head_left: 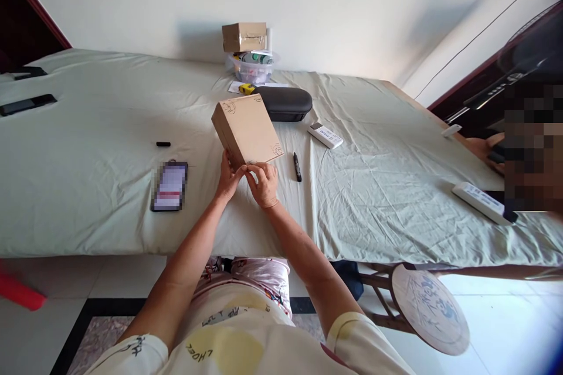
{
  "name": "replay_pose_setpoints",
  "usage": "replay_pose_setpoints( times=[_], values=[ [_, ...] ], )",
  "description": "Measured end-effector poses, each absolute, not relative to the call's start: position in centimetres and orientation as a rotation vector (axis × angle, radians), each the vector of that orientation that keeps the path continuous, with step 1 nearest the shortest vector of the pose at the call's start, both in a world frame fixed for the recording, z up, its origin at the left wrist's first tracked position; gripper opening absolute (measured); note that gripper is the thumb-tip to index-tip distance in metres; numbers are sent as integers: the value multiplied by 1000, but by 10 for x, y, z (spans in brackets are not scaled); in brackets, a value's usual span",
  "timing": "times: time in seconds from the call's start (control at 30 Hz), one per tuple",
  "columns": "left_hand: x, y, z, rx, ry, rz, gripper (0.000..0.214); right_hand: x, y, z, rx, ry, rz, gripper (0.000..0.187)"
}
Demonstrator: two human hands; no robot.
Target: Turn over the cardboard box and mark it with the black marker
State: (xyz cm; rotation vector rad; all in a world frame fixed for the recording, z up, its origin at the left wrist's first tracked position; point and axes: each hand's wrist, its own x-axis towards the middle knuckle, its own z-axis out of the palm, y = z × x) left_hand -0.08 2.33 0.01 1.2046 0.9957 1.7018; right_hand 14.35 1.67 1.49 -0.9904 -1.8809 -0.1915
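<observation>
Cardboard box is mid-table, in front of the person, turned at an angle, black curly line drawings at the corners of its top face. Both hands are at its near end. Left hand grips the near-left side, fingers against the side wall, thumb reaching across toward the right hand. Right hand has bent fingers with tips on the near edge, close to the left thumb; can't tell if it's pinching that edge or just pressing on it. Can't tell either whether the box sits fully on the cloth.

Black marker pen lies just right of the box. Small black cap is off to the left, smartphone nearer than that, screen lit and blurred out.

Black hard case is just beyond the box, yellow tape measure at its left end. White handheld device is right of the case; similar white device further right, near edge side. Clear plastic tub stands by the wall, smaller carton on top. All on a pale green tablecloth. Round stool with panda print stands below, near right.
</observation>
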Motion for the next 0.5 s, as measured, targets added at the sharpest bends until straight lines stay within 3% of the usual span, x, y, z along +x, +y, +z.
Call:
replay_pose_setpoints(
  times=[0.5],
  values=[
    [-3,25,-3,1128,936,1603,134,151,18,20,-835,-1927,-61,27]
  ],
)
